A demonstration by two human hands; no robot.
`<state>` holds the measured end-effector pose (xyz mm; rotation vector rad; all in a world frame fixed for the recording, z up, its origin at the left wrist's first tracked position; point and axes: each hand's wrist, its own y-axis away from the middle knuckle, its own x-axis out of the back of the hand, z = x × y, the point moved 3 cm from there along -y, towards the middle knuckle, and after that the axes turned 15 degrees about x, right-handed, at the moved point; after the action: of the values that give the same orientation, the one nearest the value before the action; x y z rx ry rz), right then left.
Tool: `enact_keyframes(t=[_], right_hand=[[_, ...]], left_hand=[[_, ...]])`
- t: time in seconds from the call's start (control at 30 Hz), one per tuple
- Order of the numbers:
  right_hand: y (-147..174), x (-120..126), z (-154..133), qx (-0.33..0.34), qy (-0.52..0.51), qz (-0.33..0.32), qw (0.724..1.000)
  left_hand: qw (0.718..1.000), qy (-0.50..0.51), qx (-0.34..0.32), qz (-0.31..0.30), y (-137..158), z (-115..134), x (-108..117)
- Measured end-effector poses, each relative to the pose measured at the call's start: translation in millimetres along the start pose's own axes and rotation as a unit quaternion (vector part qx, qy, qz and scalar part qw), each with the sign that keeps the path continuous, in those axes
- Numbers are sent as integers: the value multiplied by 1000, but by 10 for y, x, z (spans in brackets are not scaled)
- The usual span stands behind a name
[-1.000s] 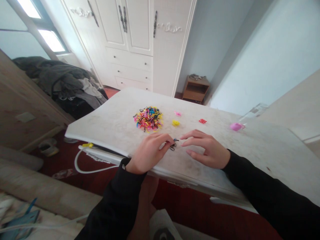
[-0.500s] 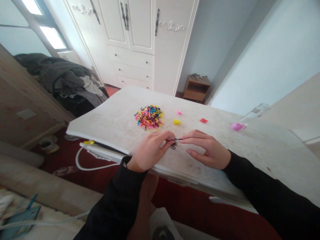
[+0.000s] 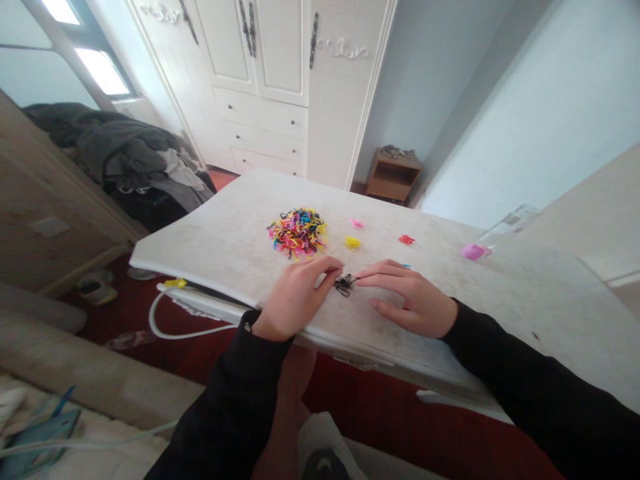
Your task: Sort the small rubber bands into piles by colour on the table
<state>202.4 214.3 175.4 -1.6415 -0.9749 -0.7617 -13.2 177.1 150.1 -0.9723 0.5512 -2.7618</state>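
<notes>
A small cluster of black rubber bands lies on the white table between my hands. My left hand is closed in a pinch just behind and left of it; what the fingertips hold is too small to make out. Stretched out flat, the fingers of my right hand reach to the right edge of the black bands, with the thumb apart. A bit of a blue band shows behind the right hand. Beyond my left hand is a mixed heap of coloured rubber bands.
Small groups of pink bands, yellow bands and red bands lie apart on the table. A clear container with a pink end lies at the right. A white cable hangs at the table's front.
My hands have drawn slightly apart, and the black cluster between them shows more fully. A blue band is now visible behind my right hand.
</notes>
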Motion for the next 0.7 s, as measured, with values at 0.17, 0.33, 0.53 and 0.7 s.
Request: enact_keyframes(t=[0.17, 0.33, 0.53, 0.7], right_hand=[[10, -31, 25, -4, -18, -32, 999], [8, -1, 13, -18, 7, -15, 1000], [4, 9, -24, 10, 0, -5, 1000], [9, -12, -22, 35, -19, -20, 999]], left_hand=[[1000, 5, 14, 1, -4, -2, -1], [1000, 17, 11, -16, 0, 0, -1], [999, 14, 2, -48, 0, 1, -8], [999, 15, -3, -49, -1, 9, -5]])
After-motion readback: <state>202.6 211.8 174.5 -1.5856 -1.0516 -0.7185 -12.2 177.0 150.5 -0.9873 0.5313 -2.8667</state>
